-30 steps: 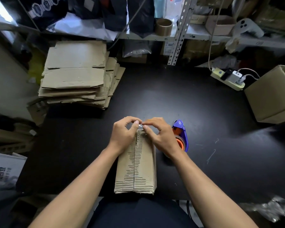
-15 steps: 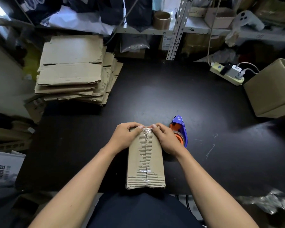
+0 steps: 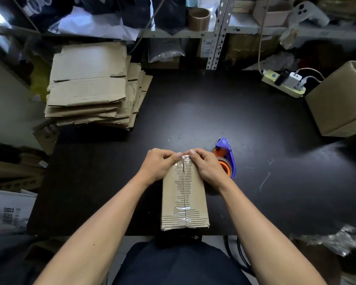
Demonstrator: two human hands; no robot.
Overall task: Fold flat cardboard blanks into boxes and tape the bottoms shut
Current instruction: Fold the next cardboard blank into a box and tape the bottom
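Sitting just right of the box (image 3: 184,194) is a tape gun (image 3: 226,157), blanks (image 3: 90,87) stacked far left; both hands (image 3: 160,164) (image 3: 207,166) grip the box's far end on the table (image 3: 193,112), thumbs pressing shiny tape (image 3: 185,161) onto ridged cardboard.

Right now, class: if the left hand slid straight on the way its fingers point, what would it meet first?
The left hand points right along the box far edge, so it would likely meet the right hand fingertips almost at once.
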